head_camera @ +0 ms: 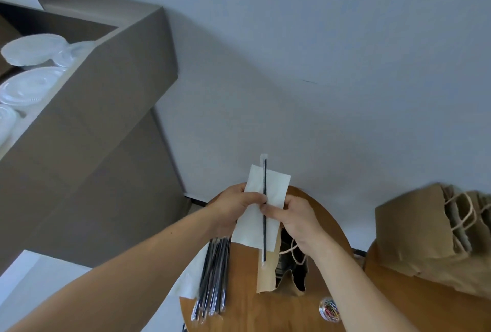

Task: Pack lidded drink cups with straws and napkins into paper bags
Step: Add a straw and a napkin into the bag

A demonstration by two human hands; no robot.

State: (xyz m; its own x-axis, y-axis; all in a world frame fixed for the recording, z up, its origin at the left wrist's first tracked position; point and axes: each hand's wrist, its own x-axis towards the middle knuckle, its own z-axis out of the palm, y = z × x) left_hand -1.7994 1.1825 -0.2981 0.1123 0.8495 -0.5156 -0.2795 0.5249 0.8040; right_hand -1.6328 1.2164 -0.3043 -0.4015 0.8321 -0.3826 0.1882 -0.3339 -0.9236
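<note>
Fingertips (261, 200) of both hands pinching napkin (261, 200), wrapped straw (264, 209) between thumbs

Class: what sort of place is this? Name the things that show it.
Probably a takeaway drinks packing spot: clear plastic lids in a cardboard box, wrapped straws on a round table, stacked paper bags.

Both bare forearms reach forward from the lower edge, converging. Left hand (233, 207): fingers curled, thumb pinching the napkin (276, 188). Right hand (295, 218): thumb and fingers pinch the wrapped straw (264, 180) against the napkin. Thumb tips nearly meet.
</note>
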